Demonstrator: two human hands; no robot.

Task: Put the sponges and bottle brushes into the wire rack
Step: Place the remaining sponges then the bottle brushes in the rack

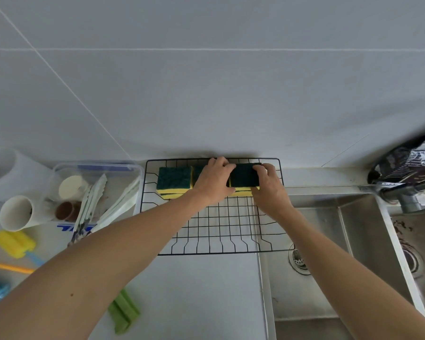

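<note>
Grey wall tiles back a pale kitchen counter (194,285) beside a steel sink (317,278), seen from our head camera. We reach both arms to the far row of the black wire rack (214,231), where green-topped yellow sponges (174,180) lie flat along the back rail. Our left hand (212,184) covers the middle sponges, fingers curled loosely over them. Our right hand (270,186) pinches the right edge of the top dark green sponge (243,177), fingers partly closed around it, its long side running left to right between both hands. Seating it looks like the step in hand. On the counter at left, well apart from either hand, wait a yellow foam bottle brush (14,242) and a green foam brush (123,312); our left hand is nearer.
</note>
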